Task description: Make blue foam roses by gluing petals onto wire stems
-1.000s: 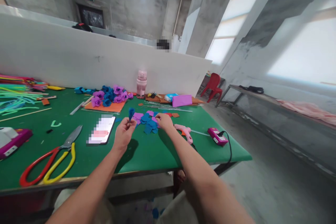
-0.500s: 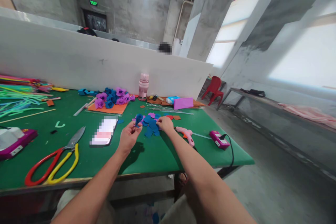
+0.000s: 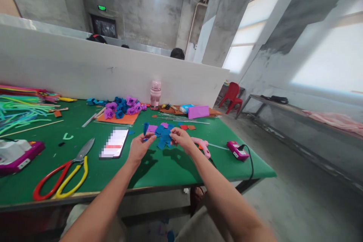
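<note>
My left hand point(image 3: 138, 148) pinches a rolled blue flower piece point(image 3: 145, 127), its curled top pointing up. My right hand point(image 3: 182, 139) has thumb and fingers closed on a blue petal point(image 3: 166, 135), lifted over the loose pile of cut petals point(image 3: 161, 145). Blue and purple petals lie under and behind the hands; a purple petal point(image 3: 152, 128) shows between them. Just right of my right hand lies a pink glue gun point(image 3: 202, 146), its front end partly hidden by that hand.
Finished purple and blue flowers point(image 3: 120, 107) rest on an orange sheet point(image 3: 116, 118). A phone point(image 3: 115, 143), large scissors point(image 3: 68, 170), pipe cleaners point(image 3: 25, 102), a pink bottle point(image 3: 155, 95) and a magenta power strip point(image 3: 237, 151) are on the green table. A white partition point(image 3: 113, 72) stands behind.
My right hand has risen slightly from the pile with a blue petal in its fingers. My left hand's rolled piece has tilted and shifted a little left. The view moved slightly.
</note>
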Demonstrator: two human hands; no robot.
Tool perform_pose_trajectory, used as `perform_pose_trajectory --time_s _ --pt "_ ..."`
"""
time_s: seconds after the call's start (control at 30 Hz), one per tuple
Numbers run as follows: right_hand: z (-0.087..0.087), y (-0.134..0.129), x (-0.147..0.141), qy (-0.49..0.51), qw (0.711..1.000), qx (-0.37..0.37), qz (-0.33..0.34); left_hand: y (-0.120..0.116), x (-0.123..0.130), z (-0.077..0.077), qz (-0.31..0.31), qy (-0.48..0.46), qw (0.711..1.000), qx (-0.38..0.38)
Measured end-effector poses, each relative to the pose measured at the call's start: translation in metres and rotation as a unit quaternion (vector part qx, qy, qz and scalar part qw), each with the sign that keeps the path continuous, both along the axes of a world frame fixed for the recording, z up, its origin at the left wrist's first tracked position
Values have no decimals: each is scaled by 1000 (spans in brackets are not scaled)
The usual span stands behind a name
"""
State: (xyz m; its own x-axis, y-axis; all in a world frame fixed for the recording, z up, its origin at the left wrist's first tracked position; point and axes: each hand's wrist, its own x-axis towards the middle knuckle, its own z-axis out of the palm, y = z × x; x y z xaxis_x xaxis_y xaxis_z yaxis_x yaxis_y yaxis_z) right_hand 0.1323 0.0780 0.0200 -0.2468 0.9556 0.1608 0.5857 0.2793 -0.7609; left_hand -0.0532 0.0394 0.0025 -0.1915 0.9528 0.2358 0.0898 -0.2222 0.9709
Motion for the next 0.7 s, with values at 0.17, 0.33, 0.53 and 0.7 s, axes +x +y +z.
perform_pose_trajectory --time_s 0.17,0.33,0.53,0.7 --pt "-14 -36 4 198 969 -101 111 -11 8 6 -133 -19 989 -67" --pt "-23 -47 3 263 958 -96 59 -18 19 1 -162 -63 978 -117" --pt "-31 -47 -17 442 883 -156 -8 -21 25 0 -114 18 990 -87" --pt "-30 -40 -7 538 824 -133 -114 -26 9 6 -64 400 914 -19"
